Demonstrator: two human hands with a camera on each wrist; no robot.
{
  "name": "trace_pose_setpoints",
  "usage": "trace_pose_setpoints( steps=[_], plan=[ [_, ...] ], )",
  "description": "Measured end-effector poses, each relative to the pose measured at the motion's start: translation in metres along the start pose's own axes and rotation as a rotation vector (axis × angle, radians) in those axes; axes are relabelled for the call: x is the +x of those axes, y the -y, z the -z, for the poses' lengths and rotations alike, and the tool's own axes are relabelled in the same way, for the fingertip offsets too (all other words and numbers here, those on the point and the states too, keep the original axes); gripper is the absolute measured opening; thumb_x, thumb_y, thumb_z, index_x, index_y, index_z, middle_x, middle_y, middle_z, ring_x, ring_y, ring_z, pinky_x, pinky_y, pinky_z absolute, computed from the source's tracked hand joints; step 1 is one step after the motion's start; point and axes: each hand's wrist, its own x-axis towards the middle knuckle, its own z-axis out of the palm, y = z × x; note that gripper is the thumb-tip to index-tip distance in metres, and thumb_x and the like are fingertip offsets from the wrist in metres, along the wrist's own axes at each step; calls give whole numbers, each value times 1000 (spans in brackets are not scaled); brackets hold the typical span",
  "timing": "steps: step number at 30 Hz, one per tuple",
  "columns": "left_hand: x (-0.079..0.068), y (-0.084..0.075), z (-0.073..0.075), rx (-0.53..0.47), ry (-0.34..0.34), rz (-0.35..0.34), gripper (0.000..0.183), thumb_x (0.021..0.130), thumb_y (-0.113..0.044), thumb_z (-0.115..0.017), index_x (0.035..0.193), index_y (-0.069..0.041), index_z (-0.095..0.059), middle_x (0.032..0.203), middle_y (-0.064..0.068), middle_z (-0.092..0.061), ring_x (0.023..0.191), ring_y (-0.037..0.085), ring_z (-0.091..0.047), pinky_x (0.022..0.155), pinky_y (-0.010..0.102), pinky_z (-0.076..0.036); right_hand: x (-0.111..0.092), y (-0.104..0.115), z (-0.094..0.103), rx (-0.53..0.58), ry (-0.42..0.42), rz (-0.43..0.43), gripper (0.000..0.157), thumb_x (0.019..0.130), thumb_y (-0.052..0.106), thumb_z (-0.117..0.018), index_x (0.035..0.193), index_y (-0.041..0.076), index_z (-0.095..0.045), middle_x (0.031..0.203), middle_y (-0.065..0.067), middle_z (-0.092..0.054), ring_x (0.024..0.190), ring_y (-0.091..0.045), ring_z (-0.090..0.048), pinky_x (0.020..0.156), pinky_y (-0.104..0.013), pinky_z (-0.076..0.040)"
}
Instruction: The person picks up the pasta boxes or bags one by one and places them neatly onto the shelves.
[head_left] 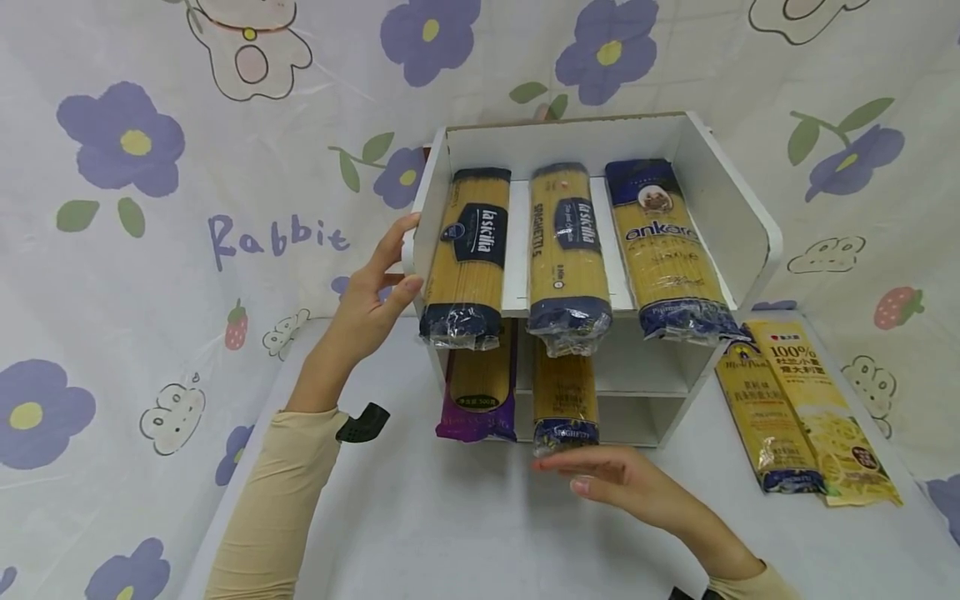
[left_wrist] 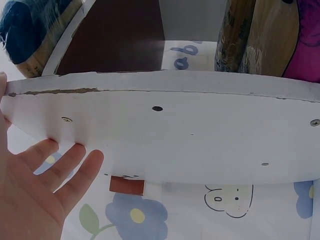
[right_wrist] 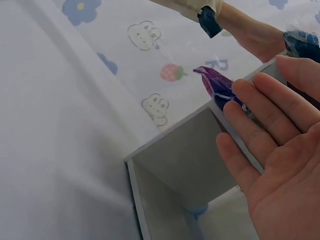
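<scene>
A white shelf unit (head_left: 731, 208) holds long bags of spaghetti. My left hand (head_left: 367, 304) rests against its left side; in the left wrist view, fairly straight fingertips touch the outer side panel (left_wrist: 200, 135). My right hand (head_left: 637, 492) is at the front end of a spaghetti bag with a blue end (head_left: 564, 400) on the middle level, palm up with fingers extended. In the right wrist view its fingers (right_wrist: 265, 112) are straight. Left of that bag lies a purple-ended pasta bag (head_left: 477, 417), its end sticking out past the shelf.
On the top level lie two dark-blue-labelled spaghetti bags (head_left: 468, 242) (head_left: 567, 242) and an ankara pasta bag (head_left: 667, 242). Two more pasta bags, a blue-ended one (head_left: 772, 425) and a yellow one (head_left: 828, 417), lie on the white table (head_left: 450, 533) to the right. Patterned cloth (head_left: 285, 167) hangs behind.
</scene>
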Motion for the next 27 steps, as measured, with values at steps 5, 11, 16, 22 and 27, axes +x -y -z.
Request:
trace_pose_setpoints(
  steps=[5,11,16,22,27],
  plan=[
    [0,0,0,1,1,-9,76,91,-74,-42,154,-35,-26,157,-5,-40,134,27,-51,99,54,-52,1,-2,4,-21,-2,0,37,104,9,-44,140,7,-55,146,-16,-54,131,0,-52,101,-21,-47],
    [0,-1,-1,2,0,-9,77,90,-75,-42,154,-35,-26,158,-6,-39,135,28,-51,99,54,-52,-3,-1,9,69,80,30,39,103,3,-42,141,-2,-50,144,-1,-59,131,-7,-56,103,-21,-47],
    [-1,-1,-1,-1,1,-10,78,90,-75,-42,155,-34,-26,158,-5,-38,135,28,-51,100,55,-52,-14,-3,22,257,224,148,39,103,-5,-35,139,-13,-45,131,-7,-68,122,-20,-64,104,-30,-50],
    [0,-1,0,-7,0,-9,77,91,-75,-42,154,-35,-26,158,-5,-39,134,27,-51,100,54,-52,-35,-15,59,355,294,443,44,104,-4,-24,143,-6,-46,119,-6,-73,108,-24,-70,94,-41,-55],
    [-1,-1,0,0,-3,-1,76,91,-75,-42,154,-36,-25,158,-6,-39,133,27,-51,100,54,-52,-68,-29,103,479,79,564,51,104,-1,-12,146,-7,-40,116,-13,-72,104,-25,-68,93,-36,-53]
  ],
)
